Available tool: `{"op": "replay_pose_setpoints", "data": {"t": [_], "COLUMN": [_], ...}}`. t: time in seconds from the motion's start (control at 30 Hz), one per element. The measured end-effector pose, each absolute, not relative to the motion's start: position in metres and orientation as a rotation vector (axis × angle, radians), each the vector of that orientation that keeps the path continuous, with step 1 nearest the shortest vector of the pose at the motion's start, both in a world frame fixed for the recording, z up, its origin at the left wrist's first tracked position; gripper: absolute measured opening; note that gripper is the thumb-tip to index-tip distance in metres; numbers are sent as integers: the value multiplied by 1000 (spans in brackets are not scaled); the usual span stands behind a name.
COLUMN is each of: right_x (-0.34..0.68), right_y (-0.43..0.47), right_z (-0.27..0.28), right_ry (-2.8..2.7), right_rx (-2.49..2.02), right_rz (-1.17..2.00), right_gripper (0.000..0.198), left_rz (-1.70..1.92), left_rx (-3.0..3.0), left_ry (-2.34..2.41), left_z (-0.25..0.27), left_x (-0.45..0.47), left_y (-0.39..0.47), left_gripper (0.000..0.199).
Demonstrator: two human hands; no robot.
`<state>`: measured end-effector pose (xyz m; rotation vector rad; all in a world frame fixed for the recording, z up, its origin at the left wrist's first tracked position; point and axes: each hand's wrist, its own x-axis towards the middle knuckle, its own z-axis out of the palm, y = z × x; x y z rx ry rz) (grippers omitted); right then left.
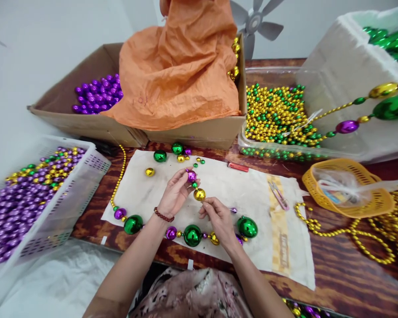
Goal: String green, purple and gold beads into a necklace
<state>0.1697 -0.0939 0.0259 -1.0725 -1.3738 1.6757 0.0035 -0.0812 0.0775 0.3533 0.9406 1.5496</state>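
Between thumb and fingers, my left hand (176, 194) pinches a shiny purple bead (191, 176). A small green bead (194, 185) and a gold bead (199, 194) follow it in a row. My right hand (219, 216) is closed in a pinch just below the gold bead; a thin string seems to be at its fingertips, too fine to make out well. Nearer me lies a strung row with large green beads (193, 235), purple beads (171, 232) and gold beads, partly behind my right forearm. Loose green beads (160, 155) and a gold bead (149, 172) rest farther back on the white cloth (252, 185).
Cardboard boxes (192, 132) with an orange cloth (182, 75) stand behind. A white basket (63, 190) of beads is at left, a clear bin (268, 143) at back right. Snips (278, 194), a red lighter (238, 167) and a yellow basket (348, 207) lie right.
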Motion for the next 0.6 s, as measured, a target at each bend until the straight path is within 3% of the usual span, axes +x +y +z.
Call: {"op": "replay_pose_setpoints", "data": {"t": [0.33,0.53,0.6], "right_x": [176,180,183], "right_y": [-90,-82,-79], "right_z": [17,17,18], "right_ry": [-1224,-1126,-1106], "right_rx": [-1133,-1087,-1053], "right_rz": [1796,1884,1895], "right_gripper": [28,24,24], "left_rz": [1497,1371,1384], "left_rx": [400,620,748], "left_ry": [996,1084,1257], "left_z": [75,70,65], "left_x": [10,-3,-17], "left_y": [-86,-77,-62], "left_gripper": [34,51,47]}}
